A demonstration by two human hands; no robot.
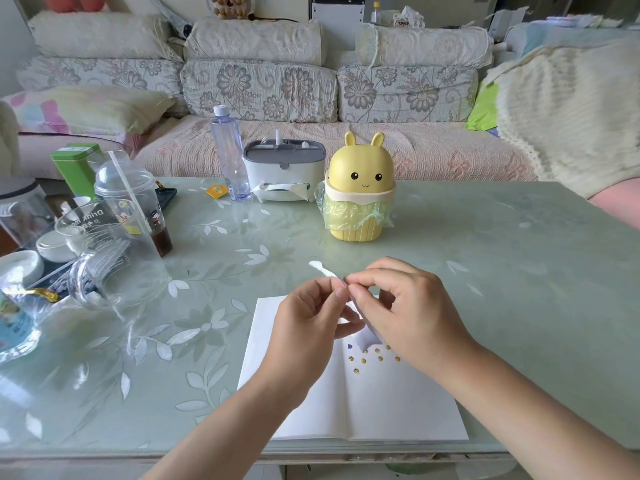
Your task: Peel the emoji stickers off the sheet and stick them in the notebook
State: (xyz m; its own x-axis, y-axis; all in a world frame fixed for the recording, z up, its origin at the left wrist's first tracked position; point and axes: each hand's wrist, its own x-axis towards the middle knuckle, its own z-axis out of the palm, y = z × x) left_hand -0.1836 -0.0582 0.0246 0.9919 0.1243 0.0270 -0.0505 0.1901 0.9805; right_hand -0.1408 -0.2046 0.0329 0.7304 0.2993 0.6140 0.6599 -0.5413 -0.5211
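The sticker sheet (323, 269) is held in the air above the notebook (381, 410), a pale strip whose long axis slants from its free curled end, up and to the left, down under the right hand (412, 313). Both hands pinch it: the left hand (311, 327) grips its edge with thumb and forefinger, and the right hand's fingertips meet the left's at the same spot. The open page lies straight below, nearer the right hand, with small emoji stickers (363, 360) already on it, so the next placing is likely a short drop. Whether a sticker is lifted yet is too small to tell, and the sheet's lower part is hidden by the hands
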